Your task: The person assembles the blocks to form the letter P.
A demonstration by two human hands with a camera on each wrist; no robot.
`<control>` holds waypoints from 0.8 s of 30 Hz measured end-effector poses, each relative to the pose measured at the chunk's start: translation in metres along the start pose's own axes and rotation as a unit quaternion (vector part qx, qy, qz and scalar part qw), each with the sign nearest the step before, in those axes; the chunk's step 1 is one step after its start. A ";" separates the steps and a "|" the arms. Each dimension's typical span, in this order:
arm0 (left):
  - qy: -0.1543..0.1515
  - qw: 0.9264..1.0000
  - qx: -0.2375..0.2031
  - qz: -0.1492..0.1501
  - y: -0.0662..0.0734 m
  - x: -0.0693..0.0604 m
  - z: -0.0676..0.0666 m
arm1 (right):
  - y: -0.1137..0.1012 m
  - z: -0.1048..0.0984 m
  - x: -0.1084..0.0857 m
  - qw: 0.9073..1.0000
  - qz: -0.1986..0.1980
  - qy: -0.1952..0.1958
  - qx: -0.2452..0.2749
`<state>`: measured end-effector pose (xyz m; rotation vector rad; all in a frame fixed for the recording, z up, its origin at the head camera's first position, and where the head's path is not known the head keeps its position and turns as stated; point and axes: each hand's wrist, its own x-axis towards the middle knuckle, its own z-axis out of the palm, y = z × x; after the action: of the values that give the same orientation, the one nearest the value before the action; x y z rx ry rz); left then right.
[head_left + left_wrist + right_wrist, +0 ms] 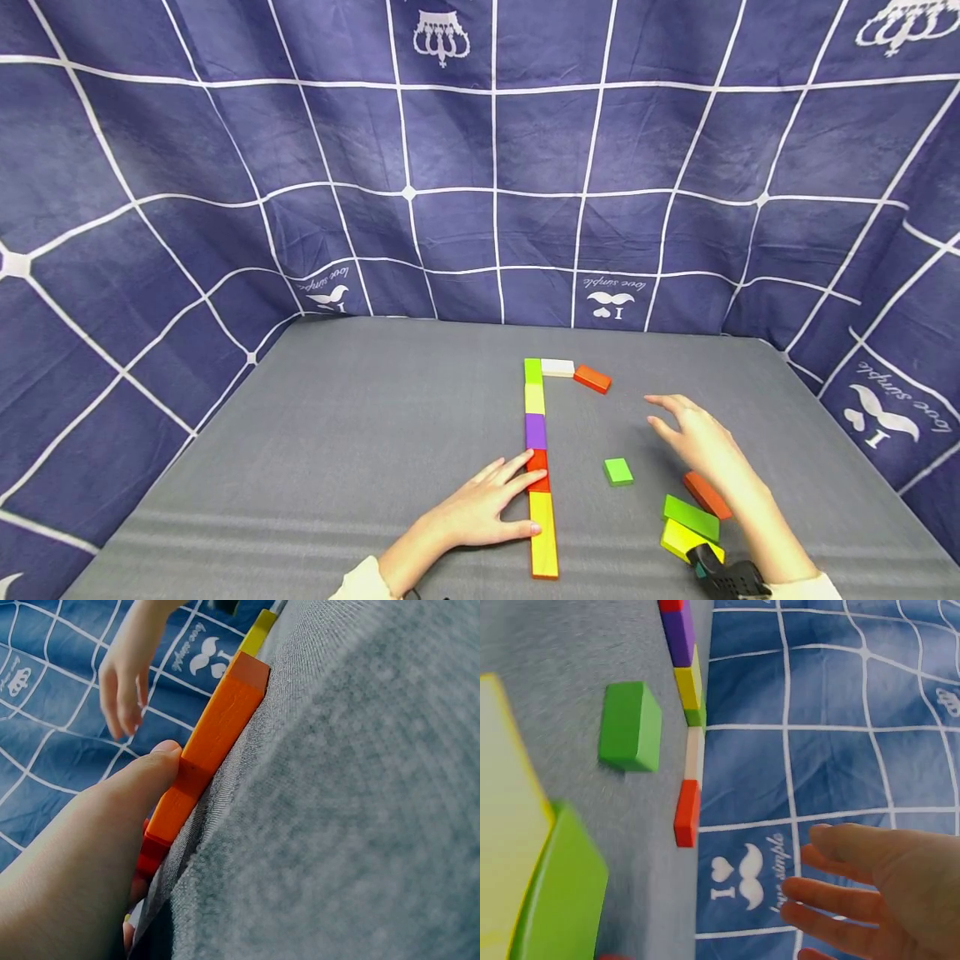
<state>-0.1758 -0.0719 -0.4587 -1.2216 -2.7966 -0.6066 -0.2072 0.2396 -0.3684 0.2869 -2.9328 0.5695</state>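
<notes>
In the head view, the left hand (487, 504) lies with fingers spread, two fingertips on the red block (539, 462) and the thumb on the orange-yellow block (544, 550) at its 6 o'clock; it grips neither. The right hand (697, 437) holds nothing, thumb and fingers apart; the small green block (618, 472) lies near, at 8 o'clock, the orange-red block (592, 379) at 10. The left wrist view discloses the orange-yellow block's long side and end face, thumb tip at its edge. The right wrist view discloses the small green block's thickness, hidden from above.
</notes>
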 end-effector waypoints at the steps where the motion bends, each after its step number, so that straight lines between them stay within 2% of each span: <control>1: 0.000 1.000 -0.001 0.000 0.000 0.000 0.000 | 0.001 -0.001 -0.005 1.000 0.001 -0.003 -0.007; 6: -0.004 1.000 -0.006 -0.009 0.002 -0.002 0.001 | 0.007 -0.003 -0.030 0.999 -0.006 -0.019 -0.037; 11: -0.005 1.000 -0.003 -0.013 0.002 -0.002 0.002 | 0.015 0.005 -0.055 0.998 -0.030 -0.014 -0.056; 13: -0.008 1.000 -0.005 -0.014 0.002 -0.002 0.002 | 0.017 0.009 -0.062 0.997 -0.033 -0.024 -0.060; 21: -0.007 1.000 -0.007 -0.011 0.001 -0.001 0.000 | 0.016 0.018 -0.086 0.994 -0.002 -0.068 -0.080; 24: -0.008 1.000 -0.010 -0.018 0.001 0.000 -0.001 | 0.016 0.019 -0.092 0.993 -0.011 -0.070 -0.099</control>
<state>-0.1751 -0.0718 -0.4578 -1.1890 -2.8381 -0.6314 -0.1232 0.2613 -0.4071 0.3476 -3.0849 0.2632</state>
